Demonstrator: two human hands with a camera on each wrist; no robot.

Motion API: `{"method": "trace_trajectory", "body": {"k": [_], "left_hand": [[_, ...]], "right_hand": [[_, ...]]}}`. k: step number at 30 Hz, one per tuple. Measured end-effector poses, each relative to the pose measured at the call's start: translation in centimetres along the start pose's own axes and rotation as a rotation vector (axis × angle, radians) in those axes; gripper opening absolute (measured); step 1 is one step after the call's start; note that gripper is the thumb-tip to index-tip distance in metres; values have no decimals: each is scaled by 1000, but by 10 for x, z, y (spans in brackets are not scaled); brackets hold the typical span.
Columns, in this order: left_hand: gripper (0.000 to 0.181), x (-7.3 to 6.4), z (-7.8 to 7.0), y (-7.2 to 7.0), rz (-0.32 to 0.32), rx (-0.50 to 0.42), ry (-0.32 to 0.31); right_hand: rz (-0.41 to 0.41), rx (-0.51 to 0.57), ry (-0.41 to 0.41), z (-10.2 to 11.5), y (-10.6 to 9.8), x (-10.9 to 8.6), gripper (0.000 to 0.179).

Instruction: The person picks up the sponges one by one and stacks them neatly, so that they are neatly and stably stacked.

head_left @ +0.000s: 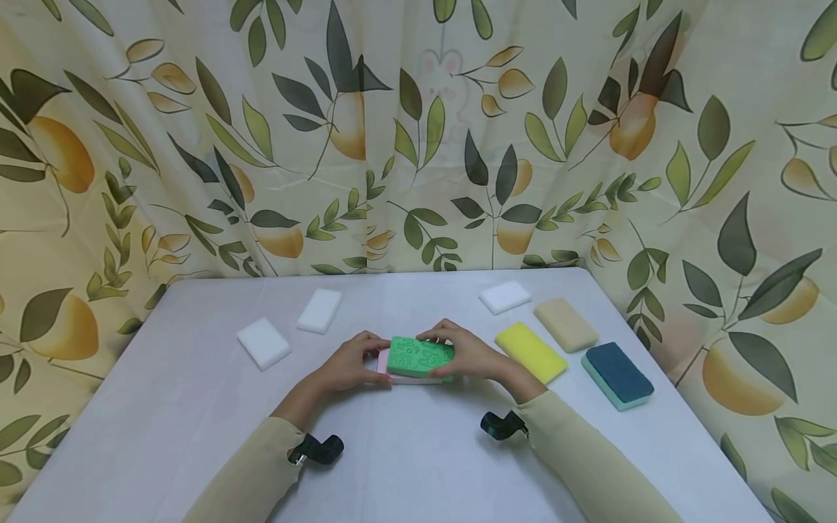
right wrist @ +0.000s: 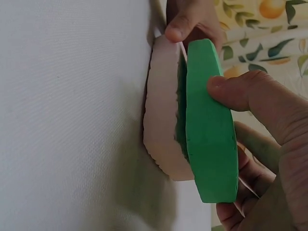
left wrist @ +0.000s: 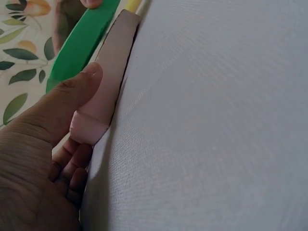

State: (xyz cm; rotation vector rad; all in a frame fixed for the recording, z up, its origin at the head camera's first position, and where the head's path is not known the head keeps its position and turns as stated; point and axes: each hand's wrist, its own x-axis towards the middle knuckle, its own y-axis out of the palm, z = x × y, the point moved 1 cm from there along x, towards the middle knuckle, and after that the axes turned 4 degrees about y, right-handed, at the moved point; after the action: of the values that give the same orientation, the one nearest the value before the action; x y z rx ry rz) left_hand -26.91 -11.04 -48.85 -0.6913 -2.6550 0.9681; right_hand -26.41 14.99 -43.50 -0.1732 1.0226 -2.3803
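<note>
A bright green patterned sponge (head_left: pixel 421 354) lies over a pink sponge (right wrist: pixel 161 96) at the middle of the table, tilted slightly against it. My right hand (head_left: pixel 467 354) pinches the green sponge between thumb and fingers at its long edges. In the right wrist view a dark green layer shows in the narrow gap between the two. At the other end, my left hand (head_left: pixel 356 363) grips the pink sponge, which rests on the white cloth; its thumb (left wrist: pixel 89 79) lies along the near side, close to the green sponge.
Two white pads (head_left: pixel 264 343) lie on the left of the table (head_left: pixel 392 465). To the right are another white pad (head_left: pixel 505 297), a beige sponge (head_left: pixel 565 325), a yellow sponge (head_left: pixel 531 352) and a dark-blue-topped sponge (head_left: pixel 617 374). A leaf-patterned curtain (head_left: pixel 418 218) hangs behind.
</note>
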Motion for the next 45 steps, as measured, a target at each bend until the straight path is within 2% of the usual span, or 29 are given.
{"method": "trace_trajectory", "body": {"k": [8, 24, 45], "left_hand": [[81, 0, 3, 1, 12, 4, -24], [79, 1, 4, 1, 17, 15, -9], [83, 0, 1, 0, 18, 0, -4]], "right_hand": [[21, 6, -28, 4, 2, 4, 63], [43, 12, -42, 6, 5, 10, 62], [63, 41, -22, 10, 7, 15, 62]]}}
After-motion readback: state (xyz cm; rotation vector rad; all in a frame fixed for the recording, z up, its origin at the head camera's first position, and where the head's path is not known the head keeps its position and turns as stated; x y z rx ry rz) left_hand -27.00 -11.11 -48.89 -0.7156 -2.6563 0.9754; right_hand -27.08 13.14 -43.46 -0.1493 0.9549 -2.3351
